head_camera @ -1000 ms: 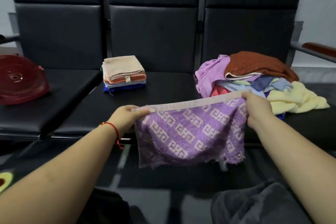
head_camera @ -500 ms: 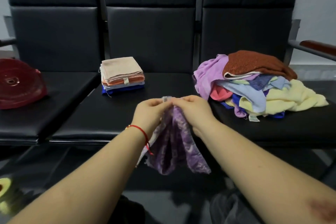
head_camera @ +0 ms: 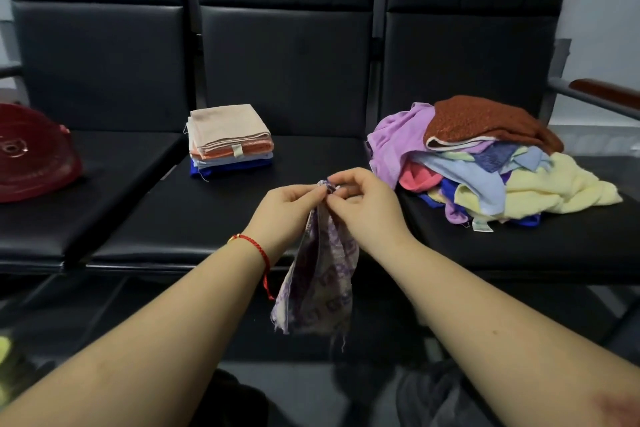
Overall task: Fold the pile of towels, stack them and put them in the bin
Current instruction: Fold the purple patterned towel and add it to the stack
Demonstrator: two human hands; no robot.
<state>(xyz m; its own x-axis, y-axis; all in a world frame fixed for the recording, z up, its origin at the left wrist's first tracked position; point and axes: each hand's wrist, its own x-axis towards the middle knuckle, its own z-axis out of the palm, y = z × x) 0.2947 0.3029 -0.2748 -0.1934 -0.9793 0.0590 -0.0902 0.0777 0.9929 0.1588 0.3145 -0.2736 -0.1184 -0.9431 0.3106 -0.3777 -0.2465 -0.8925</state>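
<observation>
Purple towel (head_camera: 320, 274) hangs doubled — left hand (head_camera: 287, 215), right hand (head_camera: 367, 211) pinching its top edges.

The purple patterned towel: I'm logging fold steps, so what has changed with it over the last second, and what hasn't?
The left hand and right hand came together, bringing the top corners of the purple patterned towel to meet; it went from spread flat to hanging folded in half. Both keep their grip at the top edge. The folded stack, the unfolded pile and the red object stayed put.
</observation>
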